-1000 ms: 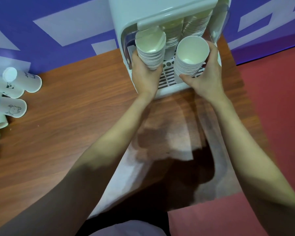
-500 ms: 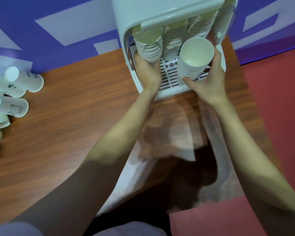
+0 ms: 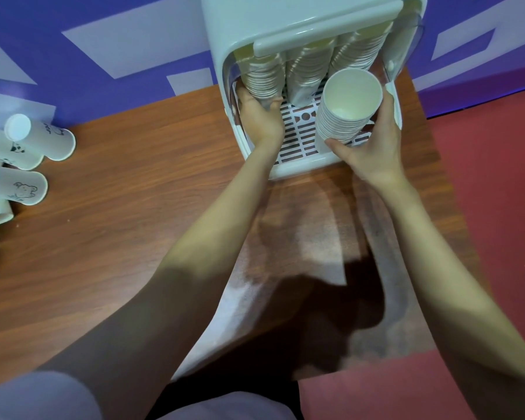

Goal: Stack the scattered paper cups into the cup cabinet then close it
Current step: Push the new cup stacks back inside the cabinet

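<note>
Head view. The cup cabinet (image 3: pixel 243 31) stands open at the far edge of the wooden table (image 3: pixel 119 192), its door (image 3: pixel 406 47) swung to the right. The left hand (image 3: pixel 259 116) has pushed its stack of cups (image 3: pixel 262 80) up into the left column since a second ago, when that stack stood tilted outside the opening; its fingers curl round the stack's base. The right hand (image 3: pixel 376 147) grips a second stack (image 3: pixel 347 107), thumb at the front and fingers behind, tilted and just below the right column, a little closer in than before. In my judgement one stack is nearly seated and one remains to be lifted in (the door cannot shut until then). Loose cups (image 3: pixel 28 189) lie at the table's left edge, well apart from the cabinet. Their sides carry small cartoon animal drawings; the lettering is too small to read.
</note>
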`<action>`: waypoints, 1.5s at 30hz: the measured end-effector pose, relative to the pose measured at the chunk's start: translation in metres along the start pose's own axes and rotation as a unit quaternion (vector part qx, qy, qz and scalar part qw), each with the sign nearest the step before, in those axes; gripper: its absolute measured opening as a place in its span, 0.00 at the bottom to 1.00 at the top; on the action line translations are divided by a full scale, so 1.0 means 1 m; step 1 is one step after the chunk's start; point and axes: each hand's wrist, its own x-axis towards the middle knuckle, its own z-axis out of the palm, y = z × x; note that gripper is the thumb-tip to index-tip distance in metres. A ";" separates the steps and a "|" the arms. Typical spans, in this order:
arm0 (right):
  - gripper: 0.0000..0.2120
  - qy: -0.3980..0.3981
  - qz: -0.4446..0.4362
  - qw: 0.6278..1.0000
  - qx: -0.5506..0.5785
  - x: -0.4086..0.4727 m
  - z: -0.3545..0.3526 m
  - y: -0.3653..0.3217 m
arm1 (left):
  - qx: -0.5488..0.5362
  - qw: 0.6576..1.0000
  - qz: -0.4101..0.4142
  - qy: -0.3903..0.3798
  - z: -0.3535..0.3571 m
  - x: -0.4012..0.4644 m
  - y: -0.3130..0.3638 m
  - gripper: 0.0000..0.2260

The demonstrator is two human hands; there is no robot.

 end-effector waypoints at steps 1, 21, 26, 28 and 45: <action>0.42 0.002 0.001 1.000 -0.003 0.000 0.000 0.000 | 0.002 1.000 0.001 -0.001 -0.001 0.000 0.000 0.24; 0.35 0.017 0.036 0.999 -0.022 -0.010 0.045 -0.049 | 0.085 0.984 0.152 -0.039 -0.153 -0.051 -0.044 0.11; 0.36 0.090 0.094 0.991 -0.010 -0.010 0.034 -0.047 | 0.105 0.982 0.143 -0.066 -0.166 -0.052 -0.045 0.11; 0.38 0.116 0.103 0.988 -0.010 -0.008 0.026 -0.043 | 0.113 0.979 0.148 -0.089 -0.163 -0.055 -0.042 0.11; 0.38 0.097 0.128 0.987 0.022 0.001 0.026 -0.025 | 0.119 0.967 0.174 -0.145 -0.169 -0.061 -0.033 0.10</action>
